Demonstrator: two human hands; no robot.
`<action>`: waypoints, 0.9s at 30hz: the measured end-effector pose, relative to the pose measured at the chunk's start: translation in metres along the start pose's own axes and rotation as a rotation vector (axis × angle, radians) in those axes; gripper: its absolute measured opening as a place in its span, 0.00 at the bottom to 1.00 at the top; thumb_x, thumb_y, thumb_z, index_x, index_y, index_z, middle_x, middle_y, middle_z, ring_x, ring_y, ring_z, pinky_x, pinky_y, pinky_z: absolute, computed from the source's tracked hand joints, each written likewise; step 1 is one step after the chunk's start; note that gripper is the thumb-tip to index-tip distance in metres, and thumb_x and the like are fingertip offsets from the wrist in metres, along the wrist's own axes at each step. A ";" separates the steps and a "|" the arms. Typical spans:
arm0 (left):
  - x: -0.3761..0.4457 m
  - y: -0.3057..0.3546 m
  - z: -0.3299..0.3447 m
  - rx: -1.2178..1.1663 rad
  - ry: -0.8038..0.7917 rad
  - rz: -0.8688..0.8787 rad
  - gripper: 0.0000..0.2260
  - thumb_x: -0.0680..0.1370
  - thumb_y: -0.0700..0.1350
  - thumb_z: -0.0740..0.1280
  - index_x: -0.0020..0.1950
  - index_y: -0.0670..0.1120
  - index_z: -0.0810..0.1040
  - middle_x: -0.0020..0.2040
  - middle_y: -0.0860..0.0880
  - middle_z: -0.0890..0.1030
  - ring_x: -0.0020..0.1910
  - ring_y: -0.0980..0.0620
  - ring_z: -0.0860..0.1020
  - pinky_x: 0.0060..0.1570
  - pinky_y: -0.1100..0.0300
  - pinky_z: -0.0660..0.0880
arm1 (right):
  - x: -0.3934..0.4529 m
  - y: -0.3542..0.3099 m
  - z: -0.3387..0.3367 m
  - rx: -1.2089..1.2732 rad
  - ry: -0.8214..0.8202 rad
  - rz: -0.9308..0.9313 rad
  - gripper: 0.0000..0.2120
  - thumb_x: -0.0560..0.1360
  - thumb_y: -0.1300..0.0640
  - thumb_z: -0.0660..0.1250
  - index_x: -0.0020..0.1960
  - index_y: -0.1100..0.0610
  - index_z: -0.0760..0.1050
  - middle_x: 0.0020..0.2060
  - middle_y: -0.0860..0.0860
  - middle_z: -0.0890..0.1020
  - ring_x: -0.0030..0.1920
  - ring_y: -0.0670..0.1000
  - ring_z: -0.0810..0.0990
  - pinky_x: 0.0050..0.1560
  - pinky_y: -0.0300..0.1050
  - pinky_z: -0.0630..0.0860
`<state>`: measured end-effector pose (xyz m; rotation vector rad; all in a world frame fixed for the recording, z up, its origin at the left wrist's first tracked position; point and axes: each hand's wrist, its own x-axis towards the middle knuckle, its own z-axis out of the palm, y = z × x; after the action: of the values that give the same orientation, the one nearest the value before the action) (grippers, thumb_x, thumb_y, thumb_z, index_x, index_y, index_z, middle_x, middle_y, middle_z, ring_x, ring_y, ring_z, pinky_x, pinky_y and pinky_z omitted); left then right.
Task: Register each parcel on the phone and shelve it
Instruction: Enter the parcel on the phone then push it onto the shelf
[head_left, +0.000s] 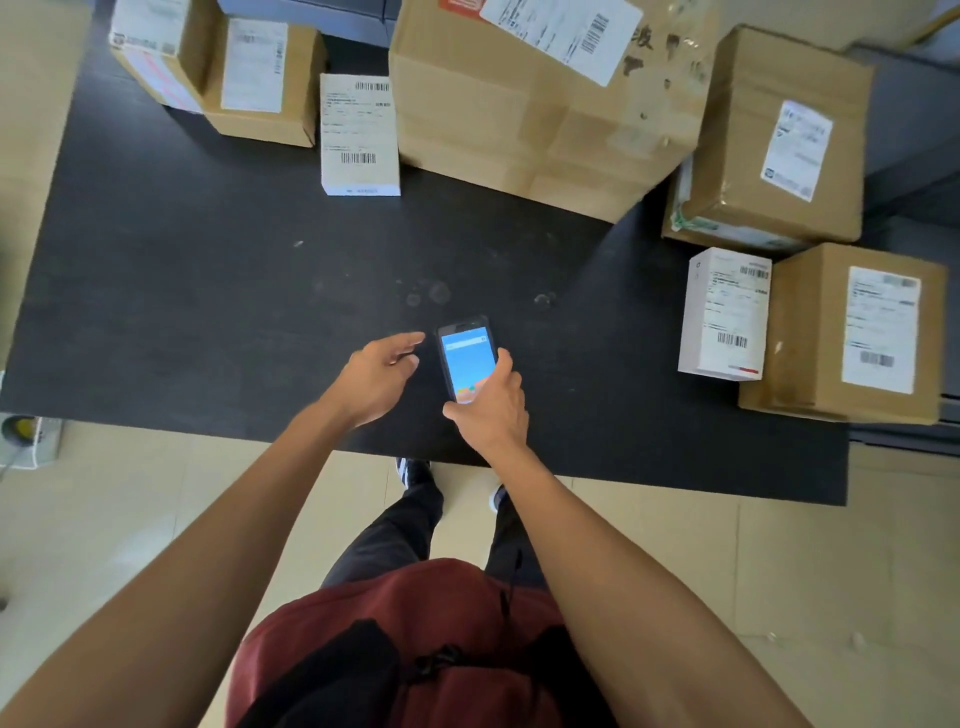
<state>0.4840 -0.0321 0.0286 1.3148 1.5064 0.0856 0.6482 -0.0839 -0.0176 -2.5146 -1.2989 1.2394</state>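
Parcels ring the far and right edges of the black mat (208, 270) on the floor, none of them in my hands. My right hand (491, 410) grips the phone (466, 361) from below, fingers (505, 364) curled round its right edge, its blue screen lit and facing me. My left hand (382, 371) hovers just beside the phone, fingers loose and holding nothing. I judge this to be the registering step, with the app up but no parcel chosen yet. Next I need a label squarely under the phone; the white box (360, 135) straight ahead, barcode up, looks the easiest, or the white box on the right (724, 312).
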 end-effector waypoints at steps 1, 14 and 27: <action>0.001 0.005 0.003 -0.001 -0.007 0.012 0.19 0.85 0.43 0.58 0.77 0.50 0.70 0.75 0.49 0.73 0.74 0.48 0.70 0.70 0.56 0.66 | 0.001 0.004 -0.004 0.036 0.009 0.018 0.53 0.65 0.48 0.80 0.78 0.50 0.49 0.67 0.54 0.70 0.66 0.57 0.72 0.63 0.60 0.76; 0.024 0.095 0.063 0.042 -0.107 0.156 0.18 0.85 0.45 0.60 0.75 0.53 0.72 0.73 0.51 0.74 0.72 0.52 0.71 0.68 0.59 0.65 | 0.020 0.077 -0.110 0.315 0.237 0.109 0.49 0.67 0.48 0.81 0.78 0.50 0.53 0.66 0.50 0.70 0.64 0.52 0.73 0.55 0.46 0.80; 0.038 0.190 0.174 0.165 -0.281 0.309 0.19 0.84 0.45 0.63 0.76 0.52 0.72 0.73 0.51 0.74 0.72 0.52 0.72 0.72 0.57 0.66 | -0.003 0.177 -0.207 0.410 0.283 0.265 0.44 0.68 0.48 0.80 0.75 0.51 0.58 0.64 0.50 0.71 0.64 0.50 0.74 0.58 0.51 0.80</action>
<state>0.7430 -0.0268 0.0544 1.6133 1.0843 -0.0260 0.9041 -0.1392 0.0576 -2.4851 -0.5959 1.0087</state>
